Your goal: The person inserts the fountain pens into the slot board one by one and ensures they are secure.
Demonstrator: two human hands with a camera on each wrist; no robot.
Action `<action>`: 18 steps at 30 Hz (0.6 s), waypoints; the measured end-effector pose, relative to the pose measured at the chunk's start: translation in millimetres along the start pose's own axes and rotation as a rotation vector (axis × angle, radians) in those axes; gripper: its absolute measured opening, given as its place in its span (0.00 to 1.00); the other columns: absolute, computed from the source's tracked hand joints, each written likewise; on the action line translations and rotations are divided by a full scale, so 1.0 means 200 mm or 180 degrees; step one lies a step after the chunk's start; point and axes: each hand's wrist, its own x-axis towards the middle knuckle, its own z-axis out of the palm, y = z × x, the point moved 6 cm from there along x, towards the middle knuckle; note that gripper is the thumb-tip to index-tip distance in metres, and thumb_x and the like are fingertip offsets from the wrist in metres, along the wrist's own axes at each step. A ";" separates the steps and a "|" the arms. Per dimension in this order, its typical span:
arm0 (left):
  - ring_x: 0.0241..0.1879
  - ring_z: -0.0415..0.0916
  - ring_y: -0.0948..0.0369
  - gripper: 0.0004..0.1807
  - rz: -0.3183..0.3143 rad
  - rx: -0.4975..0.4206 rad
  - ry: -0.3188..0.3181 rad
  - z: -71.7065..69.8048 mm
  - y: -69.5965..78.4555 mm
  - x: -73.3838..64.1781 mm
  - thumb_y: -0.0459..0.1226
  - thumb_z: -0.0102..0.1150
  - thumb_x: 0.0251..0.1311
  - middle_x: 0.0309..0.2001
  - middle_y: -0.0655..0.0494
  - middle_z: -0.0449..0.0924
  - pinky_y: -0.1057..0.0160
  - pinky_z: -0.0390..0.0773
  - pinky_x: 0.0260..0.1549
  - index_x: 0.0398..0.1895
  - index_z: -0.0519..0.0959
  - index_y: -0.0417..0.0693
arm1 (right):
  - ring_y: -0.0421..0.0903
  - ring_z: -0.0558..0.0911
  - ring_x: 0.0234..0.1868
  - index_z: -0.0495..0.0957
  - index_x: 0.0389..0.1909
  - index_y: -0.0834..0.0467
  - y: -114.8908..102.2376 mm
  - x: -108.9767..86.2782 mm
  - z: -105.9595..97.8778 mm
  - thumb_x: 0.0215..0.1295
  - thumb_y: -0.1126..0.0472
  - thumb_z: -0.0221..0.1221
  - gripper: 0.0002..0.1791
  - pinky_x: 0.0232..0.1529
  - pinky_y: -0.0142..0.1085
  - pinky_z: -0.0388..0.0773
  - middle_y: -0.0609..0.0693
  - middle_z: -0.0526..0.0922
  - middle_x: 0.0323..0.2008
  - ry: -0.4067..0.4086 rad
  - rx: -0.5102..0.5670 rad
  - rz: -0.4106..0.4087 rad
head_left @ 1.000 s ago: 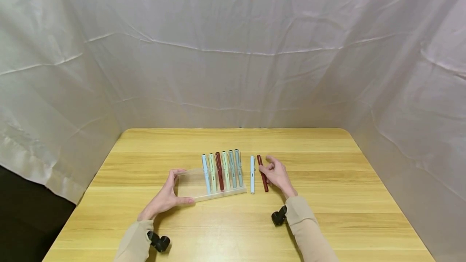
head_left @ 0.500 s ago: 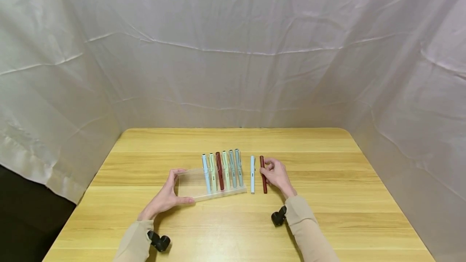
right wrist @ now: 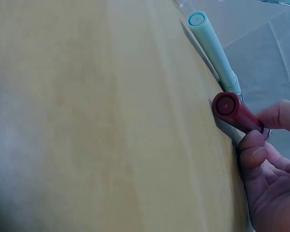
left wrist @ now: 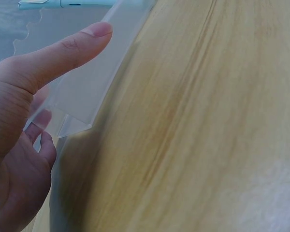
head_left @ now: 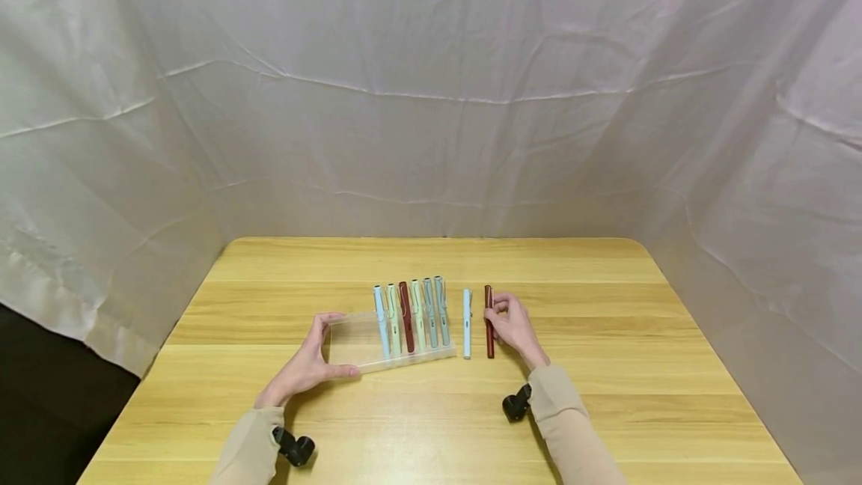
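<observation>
In the head view my left hand (head_left: 308, 364) grips the left end of a clear plastic pen tray (head_left: 353, 340), thumb on the near edge and fingers at the far side. The thumb over the tray (left wrist: 89, 89) also shows in the left wrist view. Several capped pens lie side by side in its right half, among them a dark red pen (head_left: 407, 320). My right hand (head_left: 517, 329) pinches another dark red pen (head_left: 490, 343), right of the tray, between thumb and fingers. Between the tray and that pen, a light blue pen (head_left: 468, 328) lies on the table.
The wooden table (head_left: 417, 432) carries the tray and pens. A pale curtain (head_left: 431, 133) hangs behind it and along both sides. A small black wrist camera (head_left: 293, 447) sits on the left sleeve, and another wrist camera (head_left: 517, 403) on the right.
The dark red pen in my right hand has turned from a leftward slant to nearly parallel with the loose light blue pen. My left hand and the tray stay put.
</observation>
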 end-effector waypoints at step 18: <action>0.77 0.44 0.32 0.56 -0.0070 0.0084 0.0016 0.00 -0.01 0.00 0.38 0.82 0.40 0.73 0.34 0.55 0.25 0.42 0.73 0.69 0.54 0.40 | 0.40 0.77 0.28 0.64 0.67 0.59 0.00 -0.02 -0.01 0.69 0.65 0.61 0.28 0.23 0.26 0.74 0.68 0.83 0.47 0.0058 0.0595 -0.0175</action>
